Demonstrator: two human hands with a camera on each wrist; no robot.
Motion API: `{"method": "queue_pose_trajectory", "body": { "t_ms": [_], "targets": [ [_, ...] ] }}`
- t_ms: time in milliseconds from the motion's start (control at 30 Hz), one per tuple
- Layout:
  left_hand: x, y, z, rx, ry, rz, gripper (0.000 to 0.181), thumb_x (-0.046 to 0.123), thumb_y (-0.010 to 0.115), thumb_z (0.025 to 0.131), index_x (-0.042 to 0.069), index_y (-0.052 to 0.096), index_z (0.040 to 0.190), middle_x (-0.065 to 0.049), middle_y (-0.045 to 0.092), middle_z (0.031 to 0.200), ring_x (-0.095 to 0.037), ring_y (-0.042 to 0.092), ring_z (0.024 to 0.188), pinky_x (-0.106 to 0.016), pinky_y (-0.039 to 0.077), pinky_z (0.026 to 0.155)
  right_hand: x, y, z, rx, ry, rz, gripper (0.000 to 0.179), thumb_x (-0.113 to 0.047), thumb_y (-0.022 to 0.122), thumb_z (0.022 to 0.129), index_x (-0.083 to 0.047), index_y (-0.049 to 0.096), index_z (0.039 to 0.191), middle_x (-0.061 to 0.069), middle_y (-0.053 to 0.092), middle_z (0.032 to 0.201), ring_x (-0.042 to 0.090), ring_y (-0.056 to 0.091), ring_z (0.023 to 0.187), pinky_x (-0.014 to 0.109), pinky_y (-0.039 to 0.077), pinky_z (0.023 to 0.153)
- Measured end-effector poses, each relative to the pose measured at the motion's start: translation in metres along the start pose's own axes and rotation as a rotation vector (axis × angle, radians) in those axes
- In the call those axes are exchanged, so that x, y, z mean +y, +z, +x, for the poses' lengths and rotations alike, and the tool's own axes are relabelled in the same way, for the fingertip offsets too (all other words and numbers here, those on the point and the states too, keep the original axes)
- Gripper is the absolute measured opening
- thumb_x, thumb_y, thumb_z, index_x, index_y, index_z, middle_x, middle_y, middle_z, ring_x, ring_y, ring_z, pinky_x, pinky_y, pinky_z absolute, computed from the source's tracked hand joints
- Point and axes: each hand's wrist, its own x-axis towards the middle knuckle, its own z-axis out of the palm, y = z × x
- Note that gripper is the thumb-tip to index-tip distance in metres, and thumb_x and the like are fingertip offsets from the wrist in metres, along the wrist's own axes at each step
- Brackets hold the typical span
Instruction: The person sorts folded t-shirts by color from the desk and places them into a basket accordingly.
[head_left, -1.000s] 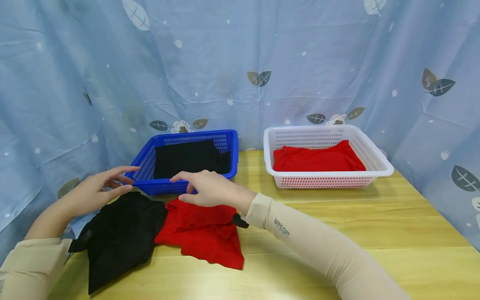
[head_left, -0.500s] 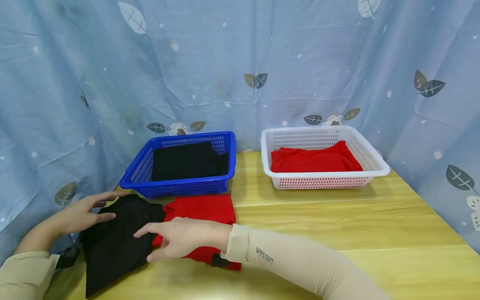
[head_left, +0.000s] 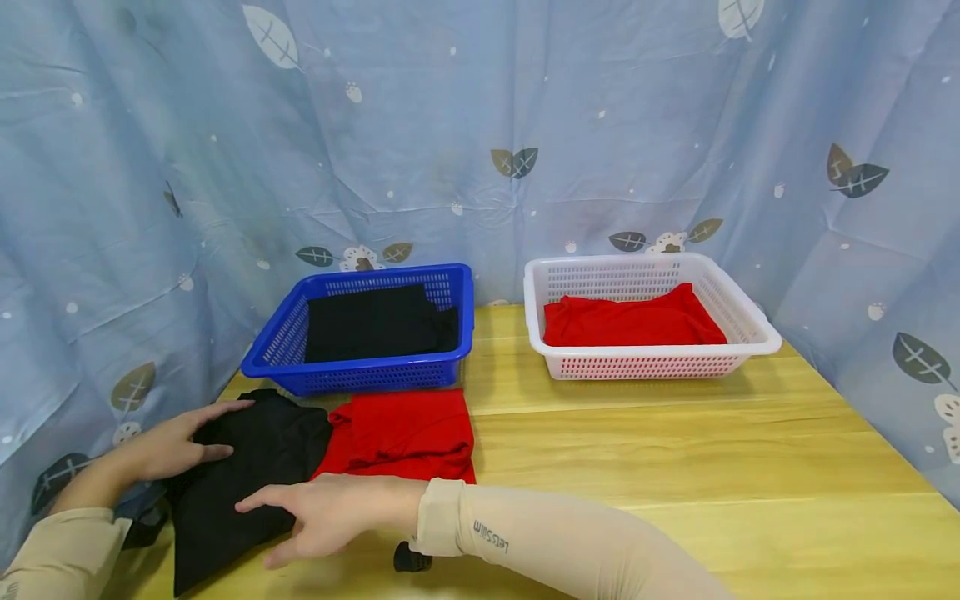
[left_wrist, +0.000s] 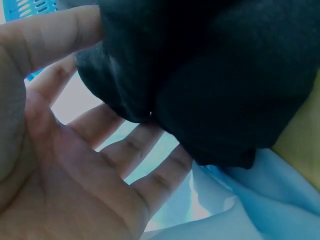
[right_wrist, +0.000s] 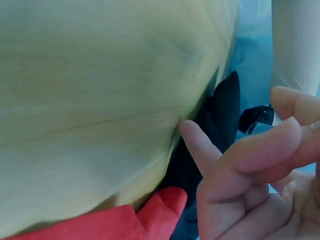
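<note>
A crumpled black garment (head_left: 236, 500) lies at the left of the table, its near corner pointing toward me. My left hand (head_left: 168, 446) is at its far left edge, thumb and fingers apart. In the left wrist view the fingertips meet the edge of the black fabric (left_wrist: 225, 85) and partly vanish behind it. My right hand (head_left: 337, 512) hovers by the garment's right side, index finger extended and the other fingers loosely bent, holding nothing. Beside the black garment lies a red garment (head_left: 412, 425), its near part hidden behind my right hand and sleeve.
A blue basket (head_left: 457, 367) behind the garments contains folded black cloth (head_left: 367, 321). Farther right, a white basket (head_left: 656, 362) contains red cloth (head_left: 630, 321). The wooden table (head_left: 675, 450) ends at a patterned blue curtain (head_left: 420, 125) at the back and sides.
My right hand has come from over the blue basket's front edge, toward me and left, to the black garment. My left hand has dropped from near the basket's rim to the garment's left edge.
</note>
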Motion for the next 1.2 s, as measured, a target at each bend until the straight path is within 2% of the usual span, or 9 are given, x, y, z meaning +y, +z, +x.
{"method": "queue_pose_trajectory", "body": {
  "t_ms": [133, 300, 567, 800, 933, 1033, 1100, 1133, 1200],
  "targets": [
    [0.001, 0.001, 0.000, 0.000, -0.032, 0.016, 0.074, 0.025, 0.073, 0.101, 0.000, 0.038, 0.162, -0.045, 0.043, 0.155, -0.070, 0.052, 0.129, -0.077, 0.050, 0.089, 0.001, 0.000, 0.003, 0.025, 0.020, 0.038, 0.070, -0.035, 0.064, 0.109, -0.050, 0.027, 0.167, -0.021, 0.072, 0.127, -0.013, 0.066, 0.097, 0.008, 0.050, 0.087],
    [0.004, 0.001, -0.001, -0.005, -0.081, 0.042, 0.079, 0.030, 0.075, 0.099, 0.001, 0.037, 0.162, -0.045, 0.045, 0.153, -0.069, 0.054, 0.127, -0.075, 0.051, 0.089, 0.005, -0.002, 0.002, 0.038, 0.048, 0.083, 0.069, -0.036, 0.065, 0.108, -0.050, 0.030, 0.166, -0.021, 0.073, 0.123, -0.012, 0.066, 0.098, 0.010, 0.050, 0.092],
    [0.006, 0.005, -0.005, -0.003, -0.114, 0.116, 0.082, 0.040, 0.073, 0.102, 0.001, 0.031, 0.159, -0.050, 0.047, 0.145, -0.070, 0.059, 0.115, -0.071, 0.053, 0.086, 0.017, -0.009, -0.001, 0.094, 0.103, -0.045, 0.069, -0.045, 0.067, 0.105, -0.048, 0.034, 0.166, -0.021, 0.072, 0.117, -0.010, 0.063, 0.099, 0.011, 0.050, 0.090],
    [0.009, 0.010, -0.014, -0.042, -0.148, 0.085, 0.091, 0.048, 0.068, 0.104, -0.001, 0.018, 0.162, -0.052, 0.045, 0.145, -0.066, 0.063, 0.113, -0.067, 0.055, 0.085, 0.027, -0.016, -0.006, 0.142, 0.155, -0.137, 0.068, -0.050, 0.066, 0.103, -0.042, 0.039, 0.166, -0.019, 0.073, 0.127, -0.007, 0.066, 0.111, 0.016, 0.050, 0.105],
    [0.013, 0.014, -0.019, -0.081, -0.165, 0.070, 0.096, 0.050, 0.066, 0.105, -0.004, 0.011, 0.162, -0.053, 0.045, 0.144, -0.065, 0.063, 0.115, -0.067, 0.055, 0.086, 0.033, -0.019, -0.012, 0.180, 0.169, -0.128, 0.066, -0.049, 0.067, 0.103, -0.040, 0.043, 0.163, -0.018, 0.062, 0.149, -0.002, 0.060, 0.132, 0.022, 0.046, 0.117],
    [0.021, 0.015, -0.025, -0.095, -0.197, 0.086, 0.098, 0.050, 0.065, 0.106, -0.007, 0.008, 0.161, -0.054, 0.048, 0.140, -0.063, 0.065, 0.112, -0.066, 0.055, 0.086, 0.034, -0.019, -0.016, 0.197, 0.178, -0.092, 0.063, -0.048, 0.069, 0.102, -0.040, 0.046, 0.160, -0.017, 0.053, 0.160, 0.001, 0.053, 0.143, 0.025, 0.044, 0.120],
    [0.025, 0.015, -0.028, -0.109, -0.234, 0.096, 0.101, 0.054, 0.063, 0.106, -0.008, 0.005, 0.161, -0.055, 0.049, 0.138, -0.059, 0.069, 0.105, -0.065, 0.056, 0.083, 0.034, -0.018, -0.018, 0.182, 0.181, 0.014, 0.061, -0.045, 0.070, 0.102, -0.042, 0.047, 0.158, -0.015, 0.071, 0.131, 0.004, 0.068, 0.114, 0.023, 0.056, 0.101],
    [0.027, 0.015, -0.029, -0.114, -0.248, 0.102, 0.102, 0.055, 0.062, 0.106, -0.008, 0.004, 0.161, -0.055, 0.049, 0.137, -0.057, 0.070, 0.103, -0.064, 0.057, 0.082, 0.033, -0.017, -0.019, 0.171, 0.184, 0.082, 0.061, -0.043, 0.071, 0.102, -0.044, 0.046, 0.157, -0.014, 0.074, 0.113, 0.007, 0.070, 0.095, 0.023, 0.058, 0.087],
    [0.027, 0.017, -0.031, -0.109, -0.255, 0.106, 0.102, 0.056, 0.061, 0.106, -0.008, 0.004, 0.161, -0.055, 0.048, 0.138, -0.055, 0.071, 0.101, -0.064, 0.057, 0.081, 0.032, -0.015, -0.020, 0.151, 0.187, 0.239, 0.062, -0.039, 0.073, 0.102, -0.047, 0.045, 0.156, -0.007, 0.066, 0.079, 0.014, 0.058, 0.061, 0.025, 0.052, 0.060]
  ]
}}
